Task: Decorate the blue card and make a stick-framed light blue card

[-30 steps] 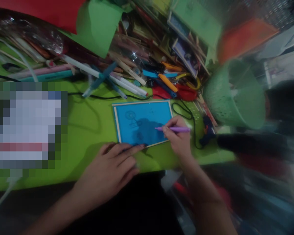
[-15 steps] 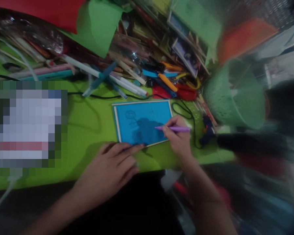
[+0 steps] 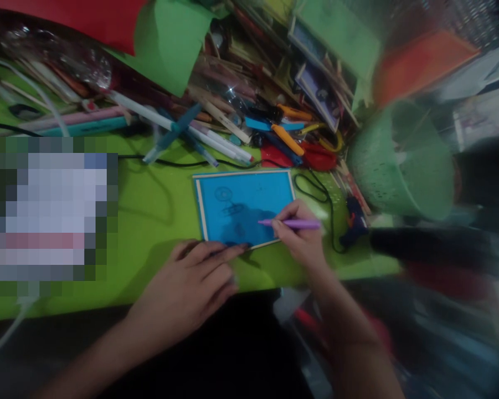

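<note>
A blue panel [image 3: 249, 191] edged with thin pale wooden strips lies flat on the green tabletop. Dark drawn marks [image 3: 224, 195] show on its left half. My right hand [image 3: 297, 230] pinches a purple pen [image 3: 301, 224], its tip pointing left over the lower middle of the panel; whether it touches the surface I cannot tell. My left hand [image 3: 205, 271] lies along the panel's lower left edge, fingers stretched out and fingertips on the border strip. Shadows of the hands darken part of the blue surface.
Behind the panel lie white pens [image 3: 216, 145], orange-handled cutters [image 3: 288, 139] and a red item [image 3: 319, 156]. A green basket [image 3: 402, 160] stands at the right, near a dark blue glue gun [image 3: 353, 224] and its black cord. A pixelated area covers the left. Green paper [image 3: 170, 50] hangs over the clutter.
The purple pen and my right hand have shifted slightly left and down over the panel. My left hand stays at the lower edge. The whole view has moved a little.
</note>
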